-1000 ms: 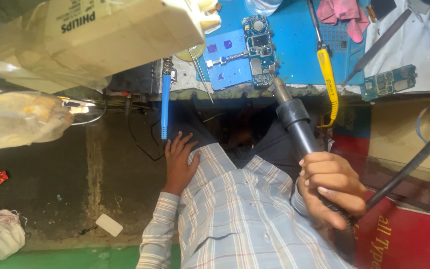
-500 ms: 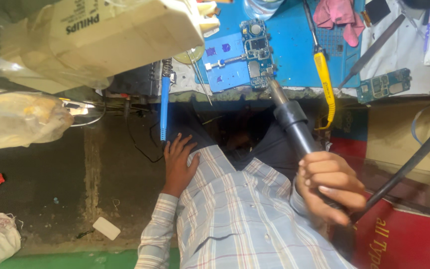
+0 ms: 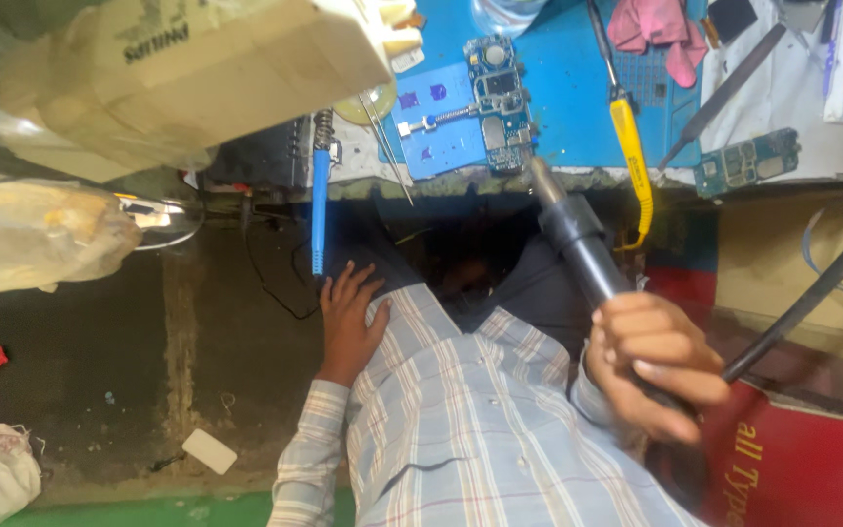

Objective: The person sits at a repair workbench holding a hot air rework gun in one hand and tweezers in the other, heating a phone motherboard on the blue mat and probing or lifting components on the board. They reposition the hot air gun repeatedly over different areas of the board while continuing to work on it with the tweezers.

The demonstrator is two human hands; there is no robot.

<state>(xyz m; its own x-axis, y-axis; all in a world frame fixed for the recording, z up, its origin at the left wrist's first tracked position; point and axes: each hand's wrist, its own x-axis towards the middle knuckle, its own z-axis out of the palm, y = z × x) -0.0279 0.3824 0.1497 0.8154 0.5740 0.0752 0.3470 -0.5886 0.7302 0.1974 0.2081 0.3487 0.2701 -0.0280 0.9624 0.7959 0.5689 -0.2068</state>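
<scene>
Lower right: right hand point(image 3: 658, 366) clamped around black hot-air gun point(image 3: 578, 239), nozzle tip at tabletop point(image 3: 578, 107) edge, just below blue circuit board point(image 3: 501, 102) at upper centre. Centre: left hand point(image 3: 348, 322) rests flat, fingers apart, on lap beside hanging blue soldering iron point(image 3: 319, 210)

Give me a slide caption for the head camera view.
Right hand aims a black hot-air tool at a circuit board on a blue mat; left hand rests on the lap.

Cream carton point(image 3: 197, 73) top left — red sign point(image 3: 792, 459) bottom right.
</scene>
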